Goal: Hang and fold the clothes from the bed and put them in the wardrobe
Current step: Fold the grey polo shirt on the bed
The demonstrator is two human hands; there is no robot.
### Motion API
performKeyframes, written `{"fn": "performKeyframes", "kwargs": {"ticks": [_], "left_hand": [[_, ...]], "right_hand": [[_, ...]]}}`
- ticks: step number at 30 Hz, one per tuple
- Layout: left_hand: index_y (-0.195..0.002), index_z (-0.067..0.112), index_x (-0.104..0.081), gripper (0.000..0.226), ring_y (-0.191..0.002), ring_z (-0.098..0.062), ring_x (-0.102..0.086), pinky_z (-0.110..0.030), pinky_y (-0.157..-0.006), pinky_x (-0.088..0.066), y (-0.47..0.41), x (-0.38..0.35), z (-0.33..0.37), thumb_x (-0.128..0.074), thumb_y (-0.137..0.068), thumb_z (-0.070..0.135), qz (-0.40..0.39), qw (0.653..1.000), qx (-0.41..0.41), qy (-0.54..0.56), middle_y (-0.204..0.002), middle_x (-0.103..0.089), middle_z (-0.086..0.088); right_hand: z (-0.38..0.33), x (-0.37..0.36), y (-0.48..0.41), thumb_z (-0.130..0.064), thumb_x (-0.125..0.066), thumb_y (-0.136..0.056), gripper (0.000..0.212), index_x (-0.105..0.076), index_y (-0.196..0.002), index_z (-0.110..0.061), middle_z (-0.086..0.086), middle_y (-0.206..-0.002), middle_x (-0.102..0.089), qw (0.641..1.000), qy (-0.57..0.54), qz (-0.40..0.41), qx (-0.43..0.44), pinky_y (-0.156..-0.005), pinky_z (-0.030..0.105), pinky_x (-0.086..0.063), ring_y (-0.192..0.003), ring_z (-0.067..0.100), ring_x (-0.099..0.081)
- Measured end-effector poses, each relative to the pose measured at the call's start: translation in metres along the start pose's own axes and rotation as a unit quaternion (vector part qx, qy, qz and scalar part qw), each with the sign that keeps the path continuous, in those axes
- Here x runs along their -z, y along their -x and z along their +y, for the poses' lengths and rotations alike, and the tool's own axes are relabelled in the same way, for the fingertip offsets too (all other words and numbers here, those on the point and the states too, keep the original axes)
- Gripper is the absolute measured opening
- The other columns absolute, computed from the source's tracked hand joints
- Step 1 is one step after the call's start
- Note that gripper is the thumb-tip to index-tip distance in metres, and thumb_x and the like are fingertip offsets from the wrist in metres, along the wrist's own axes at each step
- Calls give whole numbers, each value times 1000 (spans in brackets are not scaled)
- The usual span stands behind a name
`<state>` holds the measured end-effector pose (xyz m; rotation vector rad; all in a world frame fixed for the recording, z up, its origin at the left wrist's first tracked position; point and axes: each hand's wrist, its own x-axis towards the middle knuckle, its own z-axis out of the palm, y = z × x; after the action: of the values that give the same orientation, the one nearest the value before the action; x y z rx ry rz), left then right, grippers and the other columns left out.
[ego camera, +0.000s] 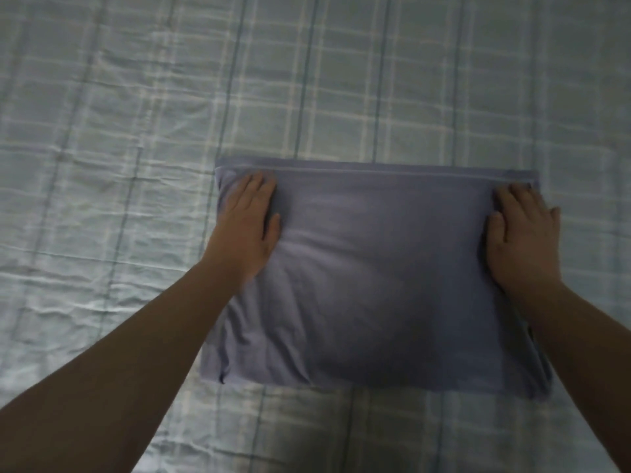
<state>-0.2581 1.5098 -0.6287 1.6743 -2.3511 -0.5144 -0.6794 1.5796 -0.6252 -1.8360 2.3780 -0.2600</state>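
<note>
Both bare forearms reach forward, well apart. The left hand (246,224) lies palm down, fingers (256,186) straight; the right hand (524,233) likewise lies flat, fingers together.

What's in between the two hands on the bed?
Only the smooth middle of the folded blue-grey cloth lies between the left hand and the right hand, with nothing on it. The head view shows this.

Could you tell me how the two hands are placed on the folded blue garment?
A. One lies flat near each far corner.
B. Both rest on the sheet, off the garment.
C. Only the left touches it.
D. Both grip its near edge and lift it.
A: the left hand and the right hand lie flat, fingers straight, near the garment's far corners; it lies on the sheet.
</note>
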Motion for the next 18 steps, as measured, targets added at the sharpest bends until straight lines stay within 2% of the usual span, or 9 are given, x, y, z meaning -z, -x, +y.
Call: {"fn": "performKeyframes", "kwargs": {"ticks": [2,6,11,18], "left_hand": [[-143,1,-46,53,-142,-38,-35,-48,-120,-23,23,5,11,-46,-97,27,-2,999,-49,-18,-148,-45,-21],[-148,10,-43,57,-146,-39,-29,-58,-116,-23,97,0,37,-45,-97,35,-23,996,-17,-84,-155,-38,-19],[-153,19,-37,60,-148,-37,-25,-57,-118,-23,155,-12,39,-32,-101,49,-48,992,4,-115,-158,-32,-18],[-156,19,-29,60,-151,-32,-18,-53,-119,-22,164,-24,18,-25,-102,47,-47,987,2,-155,-162,-25,-14]], "right_hand": [[-6,6,15,-29,-34,-97,53,-43,-143,-6,21,-152,-38,999,-20,15,23,-115,56,-21,-143,38,-31],[-20,6,68,-28,-37,-98,55,-38,-147,-2,25,-152,-36,997,-12,9,75,-116,56,-23,-141,43,-32],[-11,0,108,-30,-34,-100,59,-32,-150,1,25,-154,-33,998,13,-9,57,-117,57,-22,-142,42,-30],[4,-15,117,-31,-31,-101,59,-33,-150,2,26,-154,-34,996,33,-20,77,-117,56,-24,-143,43,-29]]}}
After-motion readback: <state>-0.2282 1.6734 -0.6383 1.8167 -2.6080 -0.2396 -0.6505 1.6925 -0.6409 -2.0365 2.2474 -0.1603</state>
